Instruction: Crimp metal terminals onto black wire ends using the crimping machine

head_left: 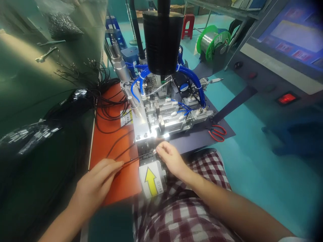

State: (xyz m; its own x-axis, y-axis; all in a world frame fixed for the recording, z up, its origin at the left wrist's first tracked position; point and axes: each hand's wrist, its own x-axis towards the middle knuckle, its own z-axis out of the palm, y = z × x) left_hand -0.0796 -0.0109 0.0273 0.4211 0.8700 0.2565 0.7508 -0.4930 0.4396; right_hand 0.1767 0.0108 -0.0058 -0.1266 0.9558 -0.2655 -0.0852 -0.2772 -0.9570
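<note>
Checked red-and-white cloth (181,208) nearest of all, across the lap. Just beyond it, left hand (97,181) low over the orange mat (108,144), thumb and fingertips pinched on a thin black cable (133,158). A little further in, right hand (170,158) with fingers closed on the same cable's far end, right at the front edge of the metal fixture (161,117). Cable drawn nearly straight between the two hands, crossing the mat's right edge, just above a white plate with a yellow arrow (151,181) pointing away.

Behind the hands, more loose black leads curving over the mat toward a dark bundle of cables (83,101) at the left. On the fixture's left flank, a small yellow warning label (127,117). Red-handled scissors (217,132) flat on the dark base to the fixture's right, well apart from either hand.

Higher up, blue tubes (194,79) looping around the fixture's blocks, and a broad black cylinder (163,37) hanging straight over its middle.

Far left, two wrenches (46,53) and a bag of small dark parts (63,25) on a greenish bench top. Far right, a lit screen (295,33) above a glowing red switch (286,98). At the back, on the teal floor, a green wire spool (213,40), a red stool (188,25) and a blue stool (114,28).
</note>
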